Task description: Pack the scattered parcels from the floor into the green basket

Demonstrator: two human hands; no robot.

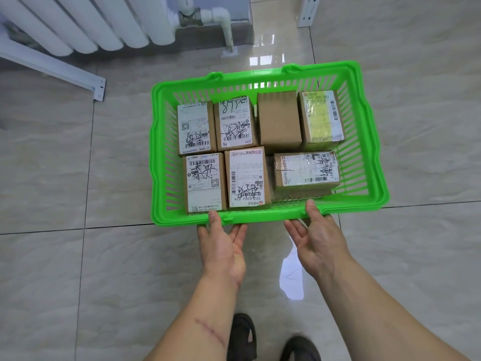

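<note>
Feet: two dark open sandals [242, 337] at the bottom edge, standing on the glossy beige tiled floor [78, 269].
Forearms: both bare, reaching forward from the lower corners toward the basket.
Left hand [223, 246]: thumb laid over the near rim, fingers spread and tucked under the lip; a loose hook on the rim, not a closed fist.
Right hand [316, 237]: thumb resting on the same near rim, fingers extended below it, palm turned inward; likewise touching but unclenched.
Basket: bright green slotted plastic basket [270, 218] sitting on the floor just ahead of the feet.
Parcels: seven brown cardboard parcels [244, 175] inside, four in the far row and three in the near row, most with white shipping labels; one far box shows plain cardboard.
Progress: no parcel shows on the visible floor, so packing looks finished or nearly so.
Surroundings: white ribbed radiator [86, 22] with its pipe beyond, white metal frame foot [97, 88] at left.
Risk: lifting by the near rim alone could tip the basket away and slide the boxes toward the far wall; the thin rim may flex under the load, and the polished floor looks slippery.
</note>
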